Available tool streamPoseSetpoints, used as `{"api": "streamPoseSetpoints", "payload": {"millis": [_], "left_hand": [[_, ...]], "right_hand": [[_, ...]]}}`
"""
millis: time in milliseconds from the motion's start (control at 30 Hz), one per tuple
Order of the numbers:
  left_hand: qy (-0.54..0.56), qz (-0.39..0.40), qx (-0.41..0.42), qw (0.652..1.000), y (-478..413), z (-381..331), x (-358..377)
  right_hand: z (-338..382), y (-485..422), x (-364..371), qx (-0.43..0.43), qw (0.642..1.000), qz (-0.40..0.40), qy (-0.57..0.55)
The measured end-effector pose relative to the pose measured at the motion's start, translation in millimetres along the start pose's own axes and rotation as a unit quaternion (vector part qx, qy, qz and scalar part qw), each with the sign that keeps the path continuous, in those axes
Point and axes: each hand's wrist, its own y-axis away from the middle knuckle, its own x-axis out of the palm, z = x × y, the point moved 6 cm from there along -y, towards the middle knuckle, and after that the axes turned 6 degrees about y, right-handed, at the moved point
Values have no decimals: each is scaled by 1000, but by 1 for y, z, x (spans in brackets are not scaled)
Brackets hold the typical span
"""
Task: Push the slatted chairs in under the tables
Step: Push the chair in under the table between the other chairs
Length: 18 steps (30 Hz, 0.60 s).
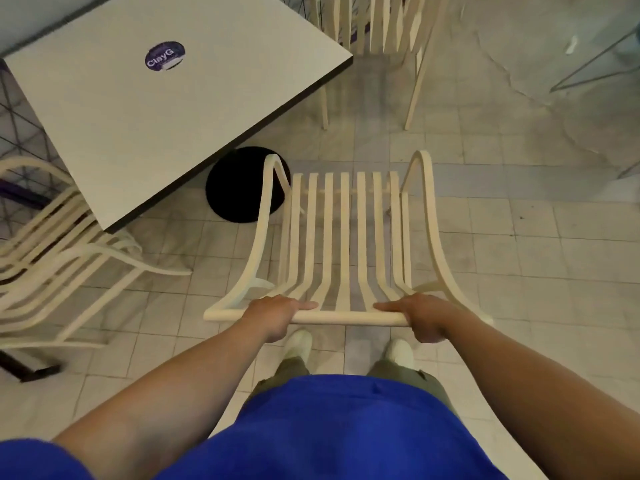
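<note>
Far to the left of the left hand, a stack of cream chairs [52, 265] sits partly beneath the white surface [138, 133], which carries a round dark sticker [164, 56]. This surface lies ahead and to the left of that hand, and its round black base [235, 188] shows on the tiled floor [502, 237] under the near corner. The left hand [273, 315] grips the top rail [346, 318] of the slatted chair [343, 237], fingers curled round it and thumb laid along the top. The chair stands just ahead of both hands, beside the surface's corner and not under it, its left arm loop crossing the base in view. The right hand [420, 315] grips the same rail the same way, further right. Well ahead of the right hand stands a second chair [377, 26].
</note>
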Motion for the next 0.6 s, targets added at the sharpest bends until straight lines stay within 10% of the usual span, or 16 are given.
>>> {"api": "streamPoseSetpoints", "payload": {"millis": [600], "left_hand": [[78, -23, -62, 995, 1, -43, 14]], "right_hand": [[-45, -7, -23, -49, 995, 0, 88]]}}
